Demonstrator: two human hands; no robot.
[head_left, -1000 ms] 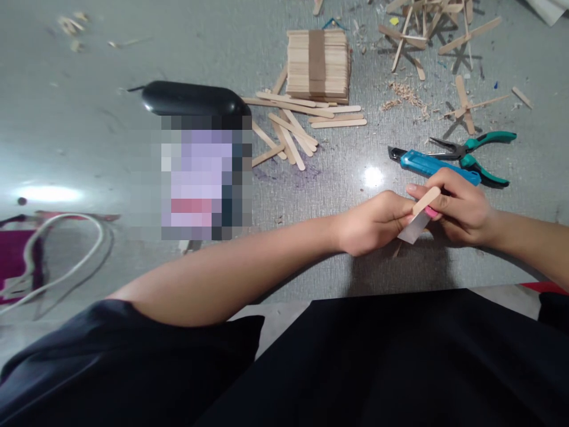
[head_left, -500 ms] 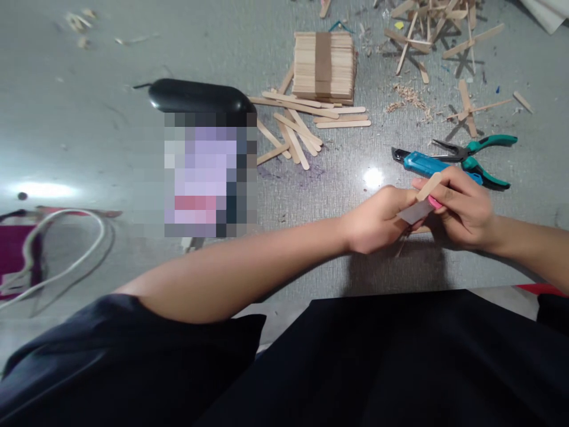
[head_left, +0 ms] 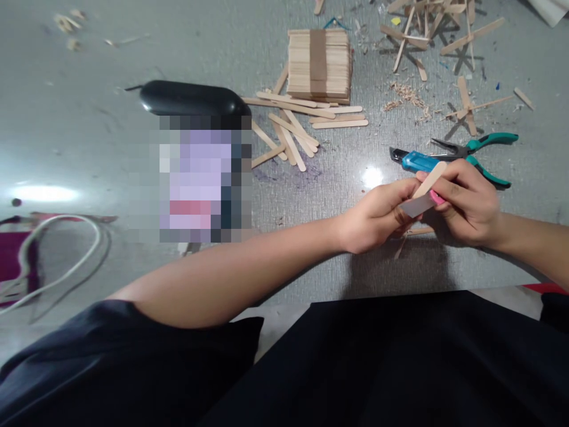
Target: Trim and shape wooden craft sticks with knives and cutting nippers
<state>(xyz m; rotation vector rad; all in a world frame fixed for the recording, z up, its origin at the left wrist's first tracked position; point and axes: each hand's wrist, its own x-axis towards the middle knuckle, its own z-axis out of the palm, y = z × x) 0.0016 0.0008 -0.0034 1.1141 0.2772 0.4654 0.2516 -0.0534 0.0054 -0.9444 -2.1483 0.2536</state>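
Observation:
My left hand (head_left: 376, 216) and my right hand (head_left: 462, 204) meet low over the grey floor, both closed. Between them is a wooden craft stick (head_left: 430, 179), pinched at its lower end by my left fingers. My right hand grips a pink-handled knife (head_left: 436, 199) whose grey blade (head_left: 415, 206) lies against the stick. A few thin wood slivers (head_left: 406, 237) lie on the floor under the hands.
A blue utility cutter (head_left: 415, 160) and teal-handled pliers (head_left: 478, 151) lie just beyond my right hand. Farther off sit a banded stack of sticks (head_left: 317, 62), loose sticks (head_left: 296, 127), stick constructions (head_left: 433, 26), a black case (head_left: 191, 99) and a white cable (head_left: 57, 261).
Both hands rose slightly together. The stick has tilted more upright and the blade has turned flatter against it.

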